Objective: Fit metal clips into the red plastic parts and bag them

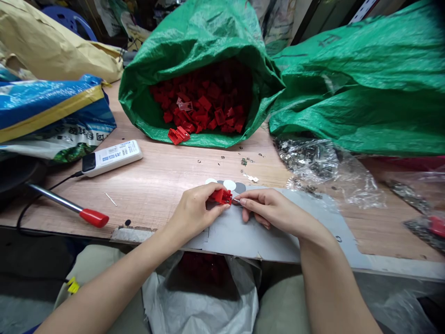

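In the centre of the frame, a small, box-like red plastic part [220, 196] sits just above the near edge of the tabletop, gripped between the thumb and fingers of the left hand [194, 208]. The right hand [274, 208], just right of it, pinches what appears to be a thin silvery metal piece [237, 200] against the part's end; it is too small to make out fully.

The wood-grain tabletop [156, 171] spans the frame, with a smooth grey sheet [264, 241] under the hands. At upper centre, a green woven-plastic sack [208, 28] gapes open over a heap of red plastic pieces [205, 104]; another green woven sack [382, 93] fills the upper right, above a clear plastic bag of small metal parts [313, 160].

On the left lie a white rectangular cabled device [114, 157] and a metal lever with a red grip [93, 217]. A blue plastic chair [69, 19] shows at upper left, behind a tan paper-like sack [55, 37]. Below the edge, at bottom centre, hangs a whitish plastic bag [167, 301].
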The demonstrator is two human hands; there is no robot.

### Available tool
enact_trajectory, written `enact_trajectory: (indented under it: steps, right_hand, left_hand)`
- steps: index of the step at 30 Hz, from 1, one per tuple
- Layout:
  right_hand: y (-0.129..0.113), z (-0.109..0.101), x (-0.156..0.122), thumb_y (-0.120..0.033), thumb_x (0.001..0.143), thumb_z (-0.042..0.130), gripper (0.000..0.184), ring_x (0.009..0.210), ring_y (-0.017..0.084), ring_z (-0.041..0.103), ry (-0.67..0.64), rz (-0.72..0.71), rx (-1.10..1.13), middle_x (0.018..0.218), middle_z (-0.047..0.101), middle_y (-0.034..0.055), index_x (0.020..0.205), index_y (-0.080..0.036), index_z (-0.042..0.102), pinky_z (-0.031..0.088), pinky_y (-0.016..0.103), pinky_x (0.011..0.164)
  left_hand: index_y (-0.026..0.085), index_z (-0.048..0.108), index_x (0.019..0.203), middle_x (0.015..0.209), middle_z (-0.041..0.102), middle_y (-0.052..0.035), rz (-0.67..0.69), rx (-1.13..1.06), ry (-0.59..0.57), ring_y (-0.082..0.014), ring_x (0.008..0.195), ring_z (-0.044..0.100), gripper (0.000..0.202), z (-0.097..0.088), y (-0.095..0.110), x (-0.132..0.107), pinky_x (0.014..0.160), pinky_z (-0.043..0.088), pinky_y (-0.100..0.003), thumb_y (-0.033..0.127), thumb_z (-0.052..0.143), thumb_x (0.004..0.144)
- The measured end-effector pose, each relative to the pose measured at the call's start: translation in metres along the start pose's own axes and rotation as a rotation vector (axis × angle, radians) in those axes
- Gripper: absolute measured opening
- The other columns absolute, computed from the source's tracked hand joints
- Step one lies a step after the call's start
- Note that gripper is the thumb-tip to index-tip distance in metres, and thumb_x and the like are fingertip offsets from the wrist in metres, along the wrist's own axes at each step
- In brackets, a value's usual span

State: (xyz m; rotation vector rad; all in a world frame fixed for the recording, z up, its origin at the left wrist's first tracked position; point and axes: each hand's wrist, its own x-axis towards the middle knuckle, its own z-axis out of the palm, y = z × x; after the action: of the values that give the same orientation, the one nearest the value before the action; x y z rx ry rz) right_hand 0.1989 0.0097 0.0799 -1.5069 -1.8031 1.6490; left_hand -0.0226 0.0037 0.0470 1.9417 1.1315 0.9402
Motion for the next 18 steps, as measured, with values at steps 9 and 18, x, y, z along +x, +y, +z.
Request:
enact_trajectory:
  steps: [9, 18]
  right_hand:
    - [-0.0043, 0.0019, -0.0013, -0.047, 0.094, 0.054, 0.036, 0.041, 0.006, 0.04, 0.018, 0.005, -0.018, 0.075, 0.07, 0.0054, 0.097, -0.014, 0.068, 0.031, 0.021, 0.039]
    - [-0.0055, 0.0053, -0.0001, -0.043, 0.094, 0.052, 0.032, 0.039, 0.006, 0.039, 0.062, 0.014, -0.067, 0.069, 0.068, 0.0031, 0.088, -0.015, 0.068, 0.031, 0.021, 0.038]
  left_hand:
    - [0.02, 0.067, 0.107, 0.099, 0.074, -0.0017, 0.021, 0.048, -0.002, -0.0177, 0.089, 0.068, 0.023, 0.0, 0.0012, -0.0006, 0.079, 0.052, -0.029, 0.019, 0.073, 0.085]
    - [0.019, 0.068, 0.102, 0.091, 0.074, -0.0011, -0.011, 0.008, -0.03, -0.0163, 0.081, 0.068, 0.019, -0.003, 0.0034, 0.0031, 0.072, 0.052, -0.026, 0.018, 0.074, 0.084]
